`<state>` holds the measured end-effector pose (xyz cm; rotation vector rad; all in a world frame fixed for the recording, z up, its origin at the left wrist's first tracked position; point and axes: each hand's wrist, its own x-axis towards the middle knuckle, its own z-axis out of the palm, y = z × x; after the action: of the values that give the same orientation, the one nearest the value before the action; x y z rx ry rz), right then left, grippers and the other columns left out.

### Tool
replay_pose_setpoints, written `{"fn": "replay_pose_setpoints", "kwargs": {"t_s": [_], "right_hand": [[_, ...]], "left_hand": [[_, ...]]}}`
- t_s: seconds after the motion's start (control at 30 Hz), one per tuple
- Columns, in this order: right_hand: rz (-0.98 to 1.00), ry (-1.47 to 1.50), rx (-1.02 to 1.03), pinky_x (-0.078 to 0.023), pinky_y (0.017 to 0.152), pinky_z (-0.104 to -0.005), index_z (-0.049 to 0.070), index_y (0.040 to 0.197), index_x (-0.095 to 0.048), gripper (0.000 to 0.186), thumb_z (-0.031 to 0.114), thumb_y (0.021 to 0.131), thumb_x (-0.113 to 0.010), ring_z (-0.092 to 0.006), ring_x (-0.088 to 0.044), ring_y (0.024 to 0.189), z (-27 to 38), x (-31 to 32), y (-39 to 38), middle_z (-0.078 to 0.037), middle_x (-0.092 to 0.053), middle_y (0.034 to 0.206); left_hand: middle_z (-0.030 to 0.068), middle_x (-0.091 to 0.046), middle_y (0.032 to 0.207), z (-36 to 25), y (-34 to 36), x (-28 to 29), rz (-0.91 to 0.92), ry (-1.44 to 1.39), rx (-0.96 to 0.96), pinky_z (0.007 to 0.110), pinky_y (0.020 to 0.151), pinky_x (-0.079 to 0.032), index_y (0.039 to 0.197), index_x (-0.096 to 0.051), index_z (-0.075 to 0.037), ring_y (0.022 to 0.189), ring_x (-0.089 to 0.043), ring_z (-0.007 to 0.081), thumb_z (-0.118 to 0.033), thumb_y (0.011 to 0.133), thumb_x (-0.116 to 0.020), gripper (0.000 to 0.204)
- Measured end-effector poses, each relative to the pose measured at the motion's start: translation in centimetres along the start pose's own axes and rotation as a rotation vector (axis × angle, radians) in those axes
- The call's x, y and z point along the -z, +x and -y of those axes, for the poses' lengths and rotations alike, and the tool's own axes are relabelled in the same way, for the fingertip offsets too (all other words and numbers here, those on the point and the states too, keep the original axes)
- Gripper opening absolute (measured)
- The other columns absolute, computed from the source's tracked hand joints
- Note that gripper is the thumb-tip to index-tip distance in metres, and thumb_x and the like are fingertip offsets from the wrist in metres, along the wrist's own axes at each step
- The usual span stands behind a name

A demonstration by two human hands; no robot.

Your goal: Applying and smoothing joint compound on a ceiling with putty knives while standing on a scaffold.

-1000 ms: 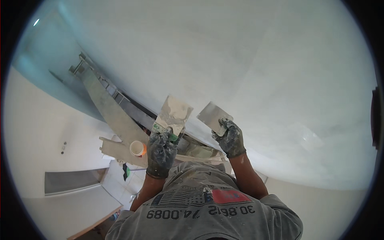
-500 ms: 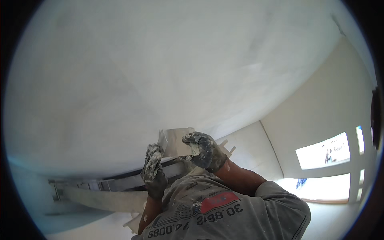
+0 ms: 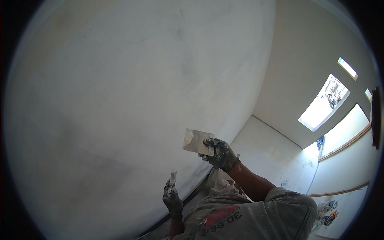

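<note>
Head view, left to right: pale wall (image 3: 120, 100) around 10 o'clock; left hand (image 3: 173, 203) just past 6, fingers closed round a putty knife (image 3: 173, 178) seen nearly edge-on and pointing to 12; right hand (image 3: 221, 154) at 5, fingers gripping a broad metal scraper (image 3: 197, 143), pointing toward 10, with pale filler (image 3: 189, 137) on the far end. Might lose filler through overtilting, score the wall through a caught corner, or slip through smeared gloves (image 3: 227, 159). Compared with half a second ago, knife and scraper well apart instead of close together; window (image 3: 320, 114) now just above 3, formerly below.
</note>
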<state>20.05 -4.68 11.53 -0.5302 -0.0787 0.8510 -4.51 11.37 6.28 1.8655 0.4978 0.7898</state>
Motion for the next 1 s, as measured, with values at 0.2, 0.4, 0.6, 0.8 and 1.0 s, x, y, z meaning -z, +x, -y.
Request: {"fn": "replay_pose_setpoints", "kwargs": {"t_s": [0.2, 0.4, 0.6, 0.8, 1.0], "right_hand": [[-0.074, -0.046, 0.378, -0.058, 0.080, -0.0441, -0.006, 0.125, -0.052, 0.037, 0.013, 0.093, -0.058, -0.0288, -0.066, 0.100, 9.7, 1.2, 6.4, -0.017, -0.064, 0.112], [-0.786, -1.464, 1.130, -0.057, 0.066, -0.0406, 0.001, 0.128, -0.053, 0.044, 0.010, 0.086, -0.060, -0.0331, -0.065, 0.096, 15.9, -1.3, 17.2, -0.021, -0.060, 0.123], [-0.706, -1.931, 1.141, -0.058, 0.073, -0.0437, 0.004, 0.134, -0.051, 0.054, 0.012, 0.082, -0.062, -0.0369, -0.063, 0.104, 3.8, -4.8, 17.5, -0.021, -0.056, 0.128], [-0.530, -1.030, 0.973, -0.057, 0.062, -0.0422, 0.006, 0.126, -0.057, 0.041, 0.007, 0.085, -0.061, -0.0305, -0.068, 0.081, 11.8, 3.6, 16.9, -0.015, -0.067, 0.104], [-0.379, -0.376, 0.666, -0.056, 0.055, -0.0462, 0.001, 0.105, -0.059, 0.020, 0.003, 0.086, -0.058, -0.0267, -0.065, 0.072, 20.1, 3.5, 21.1, -0.012, -0.064, 0.092]], "left_hand": [[0.0160, -0.059, 0.125, 3.5, -1.9, -0.2, -0.069, -0.520, 0.295, 0.035, 0.096, -0.052, 0.130, -0.051, 0.008, 0.113, -0.060, 0.0231, 0.001, 0.094, -0.048, 0.037], [0.0191, -0.061, 0.123, 4.5, -4.5, -0.8, -0.062, 0.019, 0.155, 0.038, 0.096, -0.053, 0.126, -0.054, 0.009, 0.111, -0.063, 0.0277, 0.002, 0.093, -0.048, 0.035], [0.0257, -0.066, 0.114, 2.6, -6.0, -1.6, -0.173, 0.128, 0.101, 0.043, 0.094, -0.051, 0.113, -0.064, 0.009, 0.110, -0.063, 0.0401, -0.001, 0.092, -0.053, 0.026], [0.0220, -0.066, 0.115, 6.2, -6.1, -0.9, 0.029, 0.445, -0.015, 0.038, 0.093, -0.052, 0.119, -0.060, 0.009, 0.108, -0.065, 0.0312, 0.001, 0.092, -0.052, 0.029], [0.0179, -0.059, 0.127, 6.6, -5.6, -1.5, -0.034, -0.290, 0.303, 0.034, 0.095, -0.053, 0.134, -0.047, 0.008, 0.111, -0.063, 0.0250, 0.004, 0.094, -0.046, 0.040]]}}
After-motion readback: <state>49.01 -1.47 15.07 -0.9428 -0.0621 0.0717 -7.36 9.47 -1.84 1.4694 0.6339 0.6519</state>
